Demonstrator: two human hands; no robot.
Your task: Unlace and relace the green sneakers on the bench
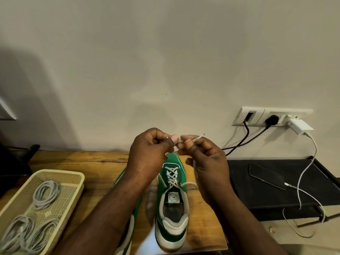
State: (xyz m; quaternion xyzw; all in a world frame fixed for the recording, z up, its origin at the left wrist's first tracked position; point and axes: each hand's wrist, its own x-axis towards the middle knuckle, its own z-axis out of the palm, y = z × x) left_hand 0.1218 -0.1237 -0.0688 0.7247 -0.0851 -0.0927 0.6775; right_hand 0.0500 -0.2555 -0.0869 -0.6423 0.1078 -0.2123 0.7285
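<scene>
Nothing actually readable here tbh. The only marking is a small white tag (172, 197) on the tongue of the green sneaker (172, 223). It has a dark round logo with what looks like lettering around it, way too blurry to read.

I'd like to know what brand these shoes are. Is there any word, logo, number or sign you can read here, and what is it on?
The tongue label of the green sneaker: round emblem, any lettering too small and blurred to read.
The phone, white charger and socket plate: no text visible.
Nothing legible anywhere.
</scene>
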